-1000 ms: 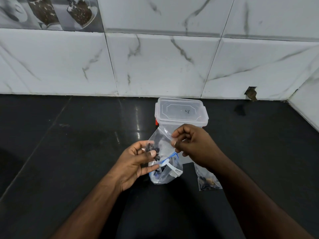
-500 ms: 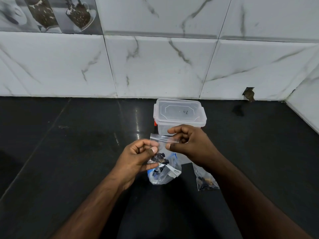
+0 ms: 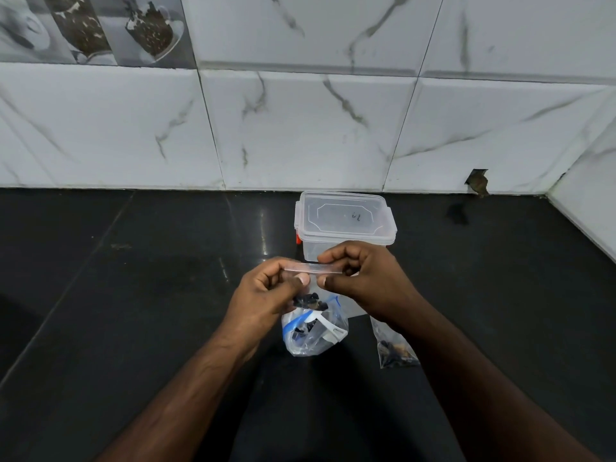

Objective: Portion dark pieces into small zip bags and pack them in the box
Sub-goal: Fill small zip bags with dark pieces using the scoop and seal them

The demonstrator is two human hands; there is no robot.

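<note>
Clear plastic is the material in hand: a small zip bag point(image 3: 308, 285) hangs between both hands above the counter point(image 3: 133, 295), its zip strip point(image 3: 313, 268) stretched level between them. The left hand point(image 3: 266, 295) pinches the strip's left end between thumb and forefinger, and the right hand point(image 3: 363, 281) pinches the right end, so each grip is narrow and closed on the bag. Dark pieces point(image 3: 308, 301) sit at the bottom of the bag, just below the left thumb. The step in hand appears to be sealing. To do it well, keep the strip taut and level, press the two tracks together from one end, and run the pinch along the full length; keep the pieces below the seal line so that none is trapped in the track. A larger bag point(image 3: 311, 331) with a blue zip line and a white clip stands on the counter directly beneath the hands and holds more dark pieces. A filled small bag point(image 3: 395, 348) lies just to its right, partly hidden by the right forearm. The box point(image 3: 345, 225), clear plastic with its lid on, stands behind the hands near the wall. The counter is black, polished and reflective. The wall point(image 3: 300, 128) is white marble-pattern tile, with one picture tile point(image 3: 93, 28) at upper left and a chipped hole point(image 3: 477, 182) at lower right.
</note>
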